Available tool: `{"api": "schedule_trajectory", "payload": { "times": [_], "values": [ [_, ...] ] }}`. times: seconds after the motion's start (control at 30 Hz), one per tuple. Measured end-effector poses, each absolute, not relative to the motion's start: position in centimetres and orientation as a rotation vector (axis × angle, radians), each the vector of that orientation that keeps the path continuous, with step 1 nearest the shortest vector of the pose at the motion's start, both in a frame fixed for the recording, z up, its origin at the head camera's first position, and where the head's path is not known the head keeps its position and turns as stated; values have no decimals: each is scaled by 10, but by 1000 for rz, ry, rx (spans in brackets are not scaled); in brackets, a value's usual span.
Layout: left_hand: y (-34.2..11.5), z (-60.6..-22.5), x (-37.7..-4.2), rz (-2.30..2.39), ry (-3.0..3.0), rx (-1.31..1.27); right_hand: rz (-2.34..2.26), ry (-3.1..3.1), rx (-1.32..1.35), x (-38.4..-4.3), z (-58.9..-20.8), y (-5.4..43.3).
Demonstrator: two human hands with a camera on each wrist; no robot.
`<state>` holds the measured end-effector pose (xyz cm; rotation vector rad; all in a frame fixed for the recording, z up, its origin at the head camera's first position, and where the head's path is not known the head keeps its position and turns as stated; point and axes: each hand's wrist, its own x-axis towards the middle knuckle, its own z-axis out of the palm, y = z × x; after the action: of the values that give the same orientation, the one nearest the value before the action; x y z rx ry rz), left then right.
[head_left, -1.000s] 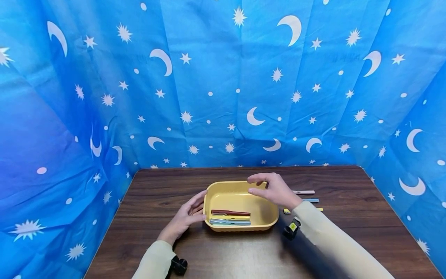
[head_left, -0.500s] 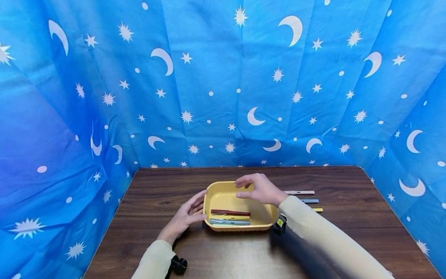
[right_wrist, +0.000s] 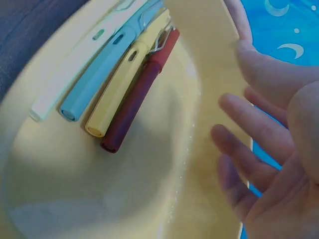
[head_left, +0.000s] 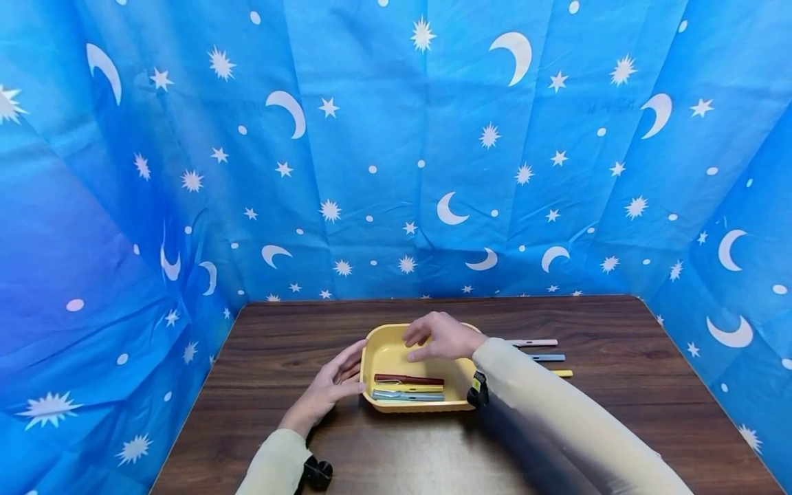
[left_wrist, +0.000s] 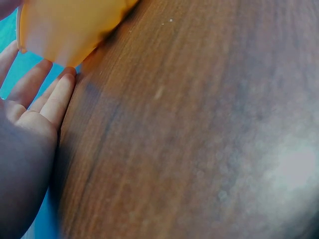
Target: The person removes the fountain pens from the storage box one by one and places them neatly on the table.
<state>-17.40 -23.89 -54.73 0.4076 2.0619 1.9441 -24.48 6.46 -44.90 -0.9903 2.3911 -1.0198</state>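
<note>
My left hand (head_left: 324, 388) is at the left side of a yellow, round-cornered rectangular tray (head_left: 386, 352) on the dark brown wood-grain table (head_left: 278, 326), fingers spread and fingertips against the tray's outer wall. My right hand (head_left: 441, 338) hangs over the tray's far part, thumb and fingers apart and loosely bent, with nothing between them.

Along the tray's near side, four clipped pens lie roughly parallel: a dark red pen (right_wrist: 132, 104) farthest from me, then a soft yellow pen (right_wrist: 117, 89), a light blue pen (right_wrist: 97, 77) and a pale mint pen (right_wrist: 70, 74) nearest the wall.

Right of the tray, a pale pinkish pen (head_left: 538, 342), a grey-blue pen (head_left: 549, 357) and a bright yellow pen (head_left: 562, 373) lie on the table; my cream right sleeve (head_left: 557, 405) hides their left ends. A blue curtain (head_left: 371, 103) with white moons and stars hangs behind.
</note>
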Motion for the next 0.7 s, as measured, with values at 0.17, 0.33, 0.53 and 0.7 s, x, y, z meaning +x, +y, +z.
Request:
{"api": "schedule_trajectory", "payload": {
  "times": [0.17,0.33,0.53,0.7],
  "values": [
    [-239,-549,-173,1937,2070,407,-892,2323,-1002,-250,-458,61],
    [-239,-549,-173,1951,2066,408,-809,2308,-1021,-251,-466,61],
    [-238,-546,-172,1960,2045,386,-783,2261,-972,-251,-471,60],
    [-237,-546,-173,1969,2042,391,-735,2259,-941,-251,-467,57]
  ]
}}
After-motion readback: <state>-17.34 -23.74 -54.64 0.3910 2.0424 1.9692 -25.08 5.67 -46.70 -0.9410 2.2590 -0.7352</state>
